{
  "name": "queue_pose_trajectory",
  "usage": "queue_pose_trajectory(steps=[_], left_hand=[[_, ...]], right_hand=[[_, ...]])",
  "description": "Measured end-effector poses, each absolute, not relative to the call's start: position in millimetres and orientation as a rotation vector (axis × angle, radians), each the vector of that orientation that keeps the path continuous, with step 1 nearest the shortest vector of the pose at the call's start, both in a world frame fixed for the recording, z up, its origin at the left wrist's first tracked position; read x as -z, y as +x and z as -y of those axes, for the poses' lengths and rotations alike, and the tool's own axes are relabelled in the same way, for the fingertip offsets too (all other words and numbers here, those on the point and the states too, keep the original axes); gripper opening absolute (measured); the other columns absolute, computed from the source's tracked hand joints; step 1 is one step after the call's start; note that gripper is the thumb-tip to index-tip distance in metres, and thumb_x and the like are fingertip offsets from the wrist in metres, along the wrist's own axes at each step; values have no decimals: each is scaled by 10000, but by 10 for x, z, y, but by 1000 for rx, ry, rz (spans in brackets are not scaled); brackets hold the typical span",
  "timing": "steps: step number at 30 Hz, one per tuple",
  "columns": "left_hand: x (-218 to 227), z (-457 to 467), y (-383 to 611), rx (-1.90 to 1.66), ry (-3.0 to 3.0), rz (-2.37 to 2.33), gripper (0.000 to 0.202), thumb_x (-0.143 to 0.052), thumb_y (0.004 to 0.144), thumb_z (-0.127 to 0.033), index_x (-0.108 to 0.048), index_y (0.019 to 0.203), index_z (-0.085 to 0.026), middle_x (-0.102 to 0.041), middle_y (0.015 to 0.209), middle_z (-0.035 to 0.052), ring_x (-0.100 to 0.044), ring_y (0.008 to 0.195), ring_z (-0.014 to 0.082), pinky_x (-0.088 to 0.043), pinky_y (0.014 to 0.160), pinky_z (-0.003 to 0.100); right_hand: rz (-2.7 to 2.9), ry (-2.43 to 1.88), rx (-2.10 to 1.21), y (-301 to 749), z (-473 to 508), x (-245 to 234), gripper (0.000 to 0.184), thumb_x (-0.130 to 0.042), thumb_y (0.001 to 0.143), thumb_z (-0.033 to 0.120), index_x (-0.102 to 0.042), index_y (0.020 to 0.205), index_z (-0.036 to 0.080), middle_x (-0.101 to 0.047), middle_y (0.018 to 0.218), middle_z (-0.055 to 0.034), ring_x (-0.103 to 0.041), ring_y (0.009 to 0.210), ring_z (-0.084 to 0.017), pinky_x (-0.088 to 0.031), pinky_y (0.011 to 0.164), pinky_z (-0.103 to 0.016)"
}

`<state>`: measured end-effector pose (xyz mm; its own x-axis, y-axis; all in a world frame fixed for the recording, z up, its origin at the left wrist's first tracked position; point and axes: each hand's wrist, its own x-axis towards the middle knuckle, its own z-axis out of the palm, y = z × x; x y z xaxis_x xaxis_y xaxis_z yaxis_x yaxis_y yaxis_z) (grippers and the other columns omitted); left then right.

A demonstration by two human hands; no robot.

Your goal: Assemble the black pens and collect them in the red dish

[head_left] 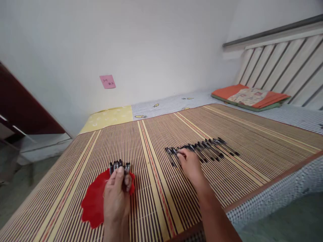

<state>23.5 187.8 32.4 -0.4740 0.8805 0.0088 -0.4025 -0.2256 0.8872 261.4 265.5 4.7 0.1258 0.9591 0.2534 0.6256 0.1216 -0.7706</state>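
My left hand [117, 191] is above a scallop-edged red plate [93, 201], its fingers closed and its thumb against a black pen [120, 163]. Other black-capped pens [111, 168] poke out past the plate's far rim beside that hand; their lower parts are hidden by my fingers. To the right, my right hand [189, 163] reaches into a slanted row of black pens [212, 149] lying on the striped mat. Its thumb and index finger pinch a pen near the row's left end, partly covered by the hand. Two pens [170, 156] lie just left of those fingertips.
The bamboo mat [161, 134] covers most of a bed with a checked sheet [166, 107]. A folded orange cloth [249, 95] lies at the back right by the slatted headboard [285, 64]. A pink note [107, 81] sticks to the white wall.
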Motion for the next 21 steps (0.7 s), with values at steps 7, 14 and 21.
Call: queue_pose_trajectory(steps=[7,14,21], left_hand=[[-203,-1908,294,-1641,767,-1162,324,-809,757,-442,-607,808,-193,-541,633,-60,-444,550,68,-373,491,137],[-154,-1911,410,-1493,946,-1169,316,-733,829,-465,-601,769,-185,-502,630,-54,-417,557,77,-364,528,162],[-118,-1929,413,-1453,929,-1179,335,-735,820,-484,-600,781,-180,-507,640,-53,-423,554,75,-360,520,155]], right_hand=[[1893,-1952,-409,2424,-2702,114,215,-563,934,171,-741,1054,159,-733,1079,-124,-696,981,-216,-449,818,-264],[1968,-1993,-384,2281,-2705,219,170,-607,898,151,-717,1026,133,-696,1139,-155,-703,998,-245,-475,798,-284],[2007,-2008,-404,2230,-2643,167,169,-567,897,123,-699,1002,139,-738,1037,-149,-715,974,-243,-478,789,-288]])
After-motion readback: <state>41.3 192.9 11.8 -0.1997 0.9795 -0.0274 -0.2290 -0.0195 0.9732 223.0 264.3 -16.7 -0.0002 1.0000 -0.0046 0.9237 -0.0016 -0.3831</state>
